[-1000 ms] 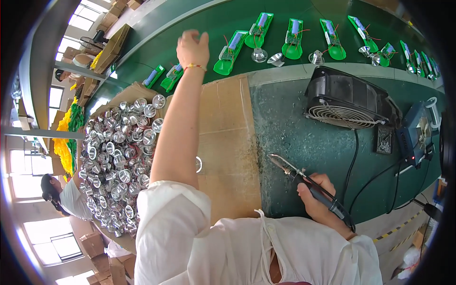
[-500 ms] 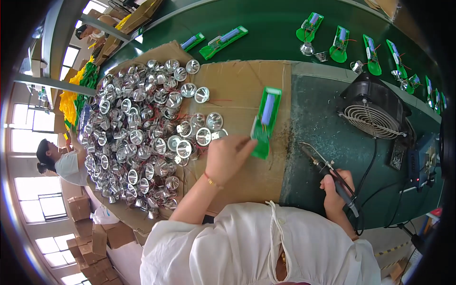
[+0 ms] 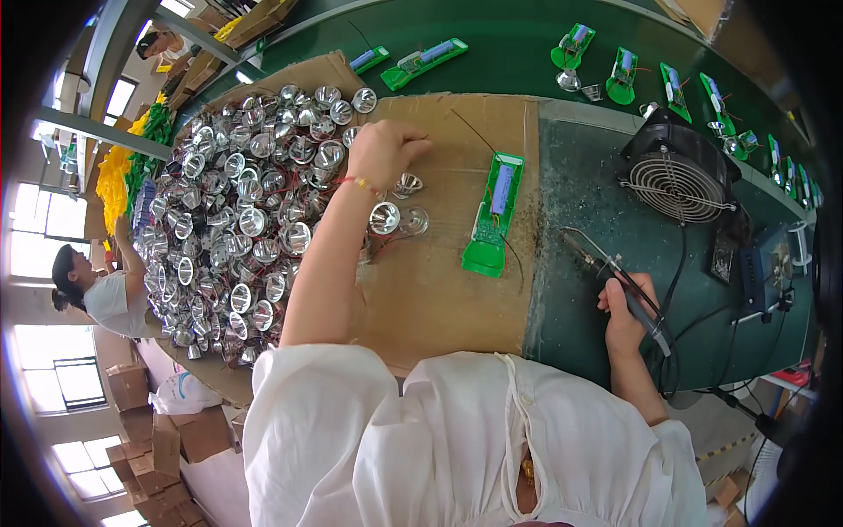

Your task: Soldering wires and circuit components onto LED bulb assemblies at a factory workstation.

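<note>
My left hand [image 3: 384,156] reaches over the right edge of a heap of shiny silver reflector cups [image 3: 250,220], fingers drawn together. What they hold, if anything, is hidden. Below that hand, a few loose cups [image 3: 384,218] with thin red wires lie on a cardboard sheet [image 3: 421,307]. An open green casing [image 3: 485,256] rests on the same sheet, with a blue-purple cylindrical battery [image 3: 501,190] in it and dark wires sticking out at both ends. Over the dark green mat on the right, my right hand [image 3: 626,316] grips a soldering iron [image 3: 634,307], its tip pointing up and left.
A black fan [image 3: 676,176] with a round wire guard stands at the back right. Beside it is a blue box-shaped unit [image 3: 762,277] with cables. Several green casings [image 3: 622,75] line the green surface behind. Another person [image 3: 105,290] works at far left.
My left hand has moved from the green casing up and left to the reflector cups, leaving the casing on the cardboard. The right hand still holds the soldering iron, nearly unmoved.
</note>
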Tool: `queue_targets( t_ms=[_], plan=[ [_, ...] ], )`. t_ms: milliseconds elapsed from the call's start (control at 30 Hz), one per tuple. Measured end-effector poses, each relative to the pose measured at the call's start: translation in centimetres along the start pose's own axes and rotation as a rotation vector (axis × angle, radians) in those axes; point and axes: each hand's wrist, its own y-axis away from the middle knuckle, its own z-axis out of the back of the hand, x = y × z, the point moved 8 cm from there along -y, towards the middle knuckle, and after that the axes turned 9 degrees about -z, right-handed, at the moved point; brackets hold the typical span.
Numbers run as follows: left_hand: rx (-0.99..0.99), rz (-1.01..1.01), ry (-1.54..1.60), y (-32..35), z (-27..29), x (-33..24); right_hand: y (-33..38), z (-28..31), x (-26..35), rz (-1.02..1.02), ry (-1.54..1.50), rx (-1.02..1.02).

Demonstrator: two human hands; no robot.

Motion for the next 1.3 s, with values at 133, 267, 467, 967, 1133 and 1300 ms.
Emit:
queue_targets(
  t_ms=[133, 267, 467, 967, 1133, 1300],
  plan=[
    [-0.144, 0.112, 0.727, 3.8, 1.1, -4.9, -0.2, 0.8, 0.3, -0.004, 0.04, -0.077],
    [-0.176, 0.203, 0.867, 10.3, -2.2, -7.1, 0.7, -3.3, 4.0, 0.166, 0.095, 0.114],
    [-0.204, 0.211, 0.905, 10.5, -4.3, -8.3, 1.3, -6.2, 3.0, 0.099, 0.179, 0.187],
    [-0.21, 0.212, 0.924, 10.1, -5.0, -8.1, 1.3, -6.8, 2.6, -0.053, 0.025, 0.156],
    [-0.203, 0.21, 0.908, 10.0, -5.0, -8.0, 1.2, -5.7, 2.2, -0.058, -0.072, 0.126],
    [-0.208, 0.228, 0.942, 10.1, -5.4, -7.9, 1.4, -5.8, 2.2, -0.031, -0.04, 0.155]
  ],
)
